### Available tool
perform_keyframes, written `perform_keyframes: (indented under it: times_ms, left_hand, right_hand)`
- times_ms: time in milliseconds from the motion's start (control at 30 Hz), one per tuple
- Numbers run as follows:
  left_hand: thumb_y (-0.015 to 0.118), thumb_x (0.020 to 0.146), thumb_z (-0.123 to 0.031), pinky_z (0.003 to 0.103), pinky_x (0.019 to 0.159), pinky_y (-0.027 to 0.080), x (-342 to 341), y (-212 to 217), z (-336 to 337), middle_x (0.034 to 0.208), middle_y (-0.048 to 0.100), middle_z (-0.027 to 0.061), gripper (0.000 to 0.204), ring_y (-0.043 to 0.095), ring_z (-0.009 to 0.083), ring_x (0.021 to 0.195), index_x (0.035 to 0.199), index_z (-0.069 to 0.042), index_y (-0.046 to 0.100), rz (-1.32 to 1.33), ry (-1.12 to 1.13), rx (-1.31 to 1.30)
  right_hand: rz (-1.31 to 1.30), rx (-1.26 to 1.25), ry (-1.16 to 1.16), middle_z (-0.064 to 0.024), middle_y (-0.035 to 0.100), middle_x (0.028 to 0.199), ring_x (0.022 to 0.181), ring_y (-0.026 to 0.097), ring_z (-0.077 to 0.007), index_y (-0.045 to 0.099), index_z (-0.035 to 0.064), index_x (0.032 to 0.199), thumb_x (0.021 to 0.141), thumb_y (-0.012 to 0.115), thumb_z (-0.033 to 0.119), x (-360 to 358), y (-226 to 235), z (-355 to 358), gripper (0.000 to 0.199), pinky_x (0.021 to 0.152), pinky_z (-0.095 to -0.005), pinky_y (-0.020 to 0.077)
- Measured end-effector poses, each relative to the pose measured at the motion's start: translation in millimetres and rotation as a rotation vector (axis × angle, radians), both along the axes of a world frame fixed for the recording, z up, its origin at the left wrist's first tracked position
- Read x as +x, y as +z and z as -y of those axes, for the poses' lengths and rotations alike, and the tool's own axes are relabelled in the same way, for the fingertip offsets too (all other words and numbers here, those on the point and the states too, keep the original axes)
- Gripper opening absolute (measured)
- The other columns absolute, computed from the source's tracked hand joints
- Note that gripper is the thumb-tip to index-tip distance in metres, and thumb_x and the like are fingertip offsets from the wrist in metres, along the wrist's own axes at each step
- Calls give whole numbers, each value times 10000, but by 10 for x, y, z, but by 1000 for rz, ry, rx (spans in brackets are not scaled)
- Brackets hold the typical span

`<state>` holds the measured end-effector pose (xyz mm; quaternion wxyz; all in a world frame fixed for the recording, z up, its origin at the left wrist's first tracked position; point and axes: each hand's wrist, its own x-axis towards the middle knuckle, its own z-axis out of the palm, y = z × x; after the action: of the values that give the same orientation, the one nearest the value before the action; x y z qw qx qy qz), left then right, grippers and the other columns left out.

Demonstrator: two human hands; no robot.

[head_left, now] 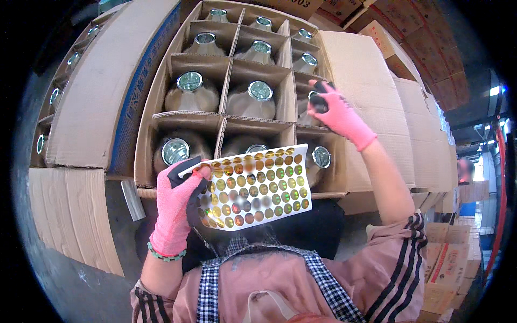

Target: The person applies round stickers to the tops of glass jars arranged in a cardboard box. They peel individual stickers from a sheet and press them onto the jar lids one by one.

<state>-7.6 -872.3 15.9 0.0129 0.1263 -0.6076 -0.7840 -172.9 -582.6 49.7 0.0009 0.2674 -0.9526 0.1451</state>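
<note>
My left hand (179, 199), in a pink glove with dark fingertips, pinches the left edge of a white sticker sheet (308, 180). Rows of round, shiny gold stickers cover the sheet, which tilts over the near edge of a cardboard carton (245, 125). Silvery glass flasks with round shoulders and greenish rims stand upright in its compartments, one of them (189, 89) in the left column. My right hand (340, 116), gloved likewise, reaches into the right column. Its thumb and fingers curl around the mouth of a glass flask (302, 116), partly hidden by the hand.
Carton flaps fold outward at the right (371, 102) and left (137, 70). Another carton of flasks (46, 116) stands at the far left. Stacked cardboard boxes (398, 32) rise behind, and more boxes (447, 258) are at the lower right. A blurred person (465, 171) is far right.
</note>
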Motion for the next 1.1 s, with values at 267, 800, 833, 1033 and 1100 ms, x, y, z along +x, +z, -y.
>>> perform_keyframes:
  times_ms: [267, 800, 833, 1033, 1100]
  left_hand:
    - [606, 712, -92, 198, 663, 415, 14, 26, -64, 768, 596, 36, 197, 541, 85, 725, 875, 19, 604, 62, 133, 59]
    - [607, 707, -101, 197, 638, 408, 24, -2, -44, 749, 594, 18, 181, 526, 71, 691, 850, 9, 612, 17, 64, 43]
    - [609, 707, -104, 197, 639, 408, 26, 7, -57, 750, 593, 18, 185, 526, 71, 692, 853, 10, 612, -5, 85, 25]
    - [609, 712, -107, 196, 656, 413, 4, -23, -14, 759, 591, 22, 217, 534, 79, 707, 892, 14, 606, 14, 10, 137]
    - [605, 715, -100, 195, 656, 413, 21, -47, -30, 762, 592, 23, 212, 534, 78, 707, 893, 15, 605, -37, 27, 67]
  right_hand:
    - [-110, 511, 77, -120, 353, 1267, 1186, 284, -358, 607, 76, 840, 632, 615, 116, -237, -386, -13, 212, 964, -469, 261]
    - [-8, -385, 204, -123, 553, 809, 776, 534, -281, 550, 18, 806, 665, 651, 152, 826, 562, 714, 218, 720, -329, 423]
    - [-31, -260, 224, -124, 549, 782, 740, 530, -292, 547, 15, 802, 664, 650, 137, 910, 567, 747, 211, 694, -317, 427]
    - [215, -378, 9, -118, 491, 658, 620, 495, -261, 507, -7, 693, 631, 658, 33, 1020, 538, 639, 168, 580, -300, 398]
    - [148, -378, 63, -123, 493, 665, 627, 499, -271, 508, -7, 699, 635, 649, 17, 1038, 533, 625, 157, 577, -303, 401]
